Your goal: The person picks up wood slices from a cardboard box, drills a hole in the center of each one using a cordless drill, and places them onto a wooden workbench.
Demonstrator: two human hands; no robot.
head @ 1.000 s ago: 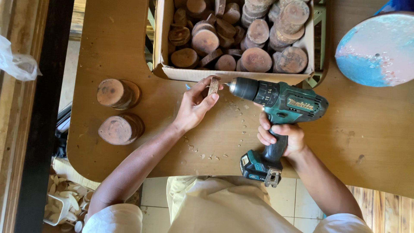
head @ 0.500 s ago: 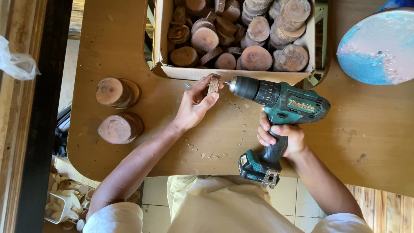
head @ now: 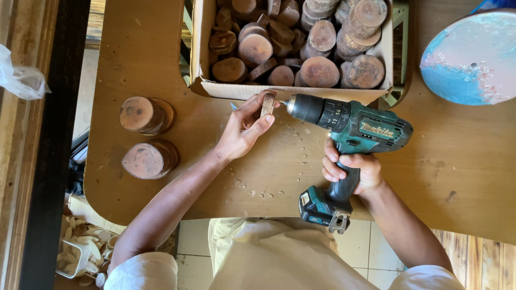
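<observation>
Head view, looking straight down on a tan wooden tabletop [head: 150,48] with a rounded near corner. Left hand [head: 244,131] pinches a small wood slice [head: 267,104] on edge between thumb and fingers, just in front of the cardboard box [head: 203,59]; only the slice's thin bark rim shows, its faces hidden. Right hand [head: 352,171] is clenched round the grip of a teal-and-black cordless drill [head: 352,126], index finger forward near the trigger. Drill lies horizontal, chuck pointing at the slice; the bit is too thin to make out clearly, and whether it touches the wood cannot be told. Battery pack at the grip's foot hangs past the table edge.

Box is open-topped, cut off by the upper frame edge, packed with round log slices [head: 320,70], brown cut faces and rough bark, stacked and tilted; lower layers hidden. Maker's label on the drill body is a pale strip on the teal housing.

Left of the hands, two short stacks of wood discs [head: 142,114] sit well apart from the drill, one nearer the box, one nearer the table edge. Pale wood chips [head: 301,156] scatter between the hands. Round blue-and-pink painted board [head: 473,59] at upper right, partly cut off. Crumpled clear plastic bag [head: 21,78] on the far left plank. Below the table edge, cream apron and tiled floor.
</observation>
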